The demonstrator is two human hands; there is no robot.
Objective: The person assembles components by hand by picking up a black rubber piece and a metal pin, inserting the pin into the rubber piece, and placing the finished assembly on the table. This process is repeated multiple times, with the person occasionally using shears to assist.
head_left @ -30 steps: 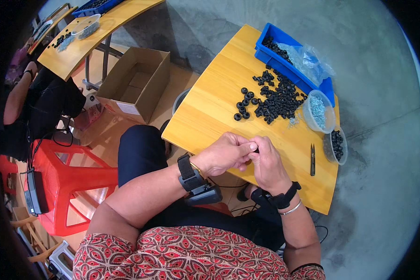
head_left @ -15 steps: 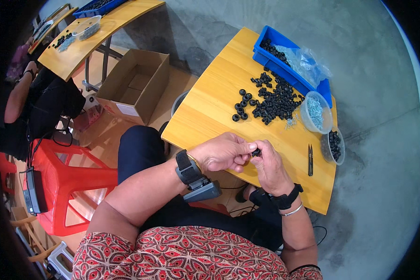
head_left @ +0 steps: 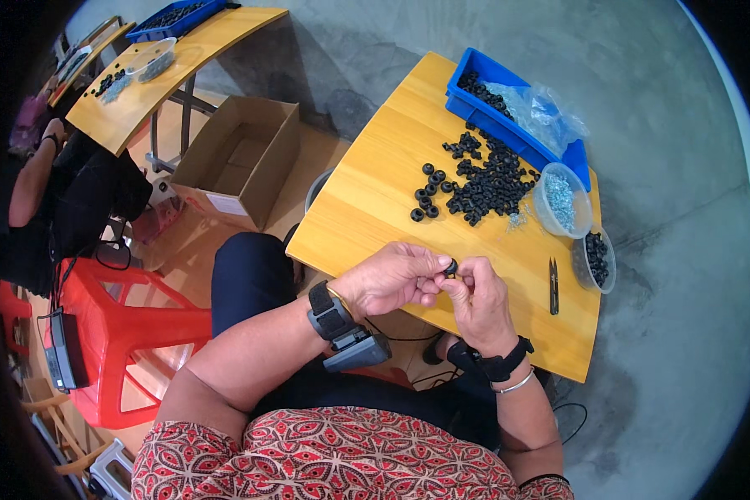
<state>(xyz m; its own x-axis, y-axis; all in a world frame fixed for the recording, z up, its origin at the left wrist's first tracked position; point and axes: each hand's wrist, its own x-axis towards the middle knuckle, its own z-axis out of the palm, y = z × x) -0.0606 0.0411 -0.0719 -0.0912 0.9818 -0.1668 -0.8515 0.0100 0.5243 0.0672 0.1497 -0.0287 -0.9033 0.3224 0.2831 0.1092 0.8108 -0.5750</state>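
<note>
Over the near edge of the yellow table, my left hand (head_left: 396, 279) pinches a small round black part (head_left: 451, 267) between thumb and fingers. My right hand (head_left: 480, 307) is closed at the same part, thumb and fingertips against its right and lower side; the contact is partly hidden. Beyond my hands lies a heap of small black parts (head_left: 493, 187), with several larger round black ones (head_left: 426, 200) to its left. A pair of black tweezers (head_left: 553, 286) rests on the table to the right.
A blue bin (head_left: 496, 112) holding black parts and a clear bag (head_left: 537, 117) stands at the table's back. Tubs of pale blue pieces (head_left: 560, 202) and black parts (head_left: 596, 258) sit at right. Leftward are a cardboard box (head_left: 237, 158), red stool (head_left: 133, 333) and another person's arm (head_left: 33, 179).
Both hands have shifted slightly, with the fingers of my right hand moving a little apart from my left thumb, so more of the black part shows.
</note>
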